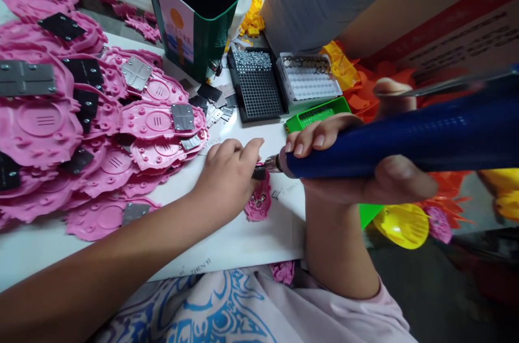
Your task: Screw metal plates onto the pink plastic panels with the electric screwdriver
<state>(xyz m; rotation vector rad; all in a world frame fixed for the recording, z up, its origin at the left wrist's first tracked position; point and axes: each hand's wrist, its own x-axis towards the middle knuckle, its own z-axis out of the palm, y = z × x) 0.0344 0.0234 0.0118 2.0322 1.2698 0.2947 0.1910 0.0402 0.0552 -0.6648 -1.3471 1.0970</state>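
Observation:
My right hand (357, 167) is wrapped round a blue electric screwdriver (405, 140), whose metal tip points left at a small pink plastic part (259, 203) on the white table (227, 245). My left hand (229, 175) rests on that pink part with fingers curled, pressing it down right beside the screwdriver tip. Small screws show on the part's face. Most of the part is hidden under my left hand.
A pile of pink plastic pieces (73, 132) with grey and black metal plates fills the left. A dark green bin (192, 7) stands behind. A black screw tray (257, 83), a white tray (310, 78) and a green tray (316, 113) lie ahead. Orange and yellow parts sit at right.

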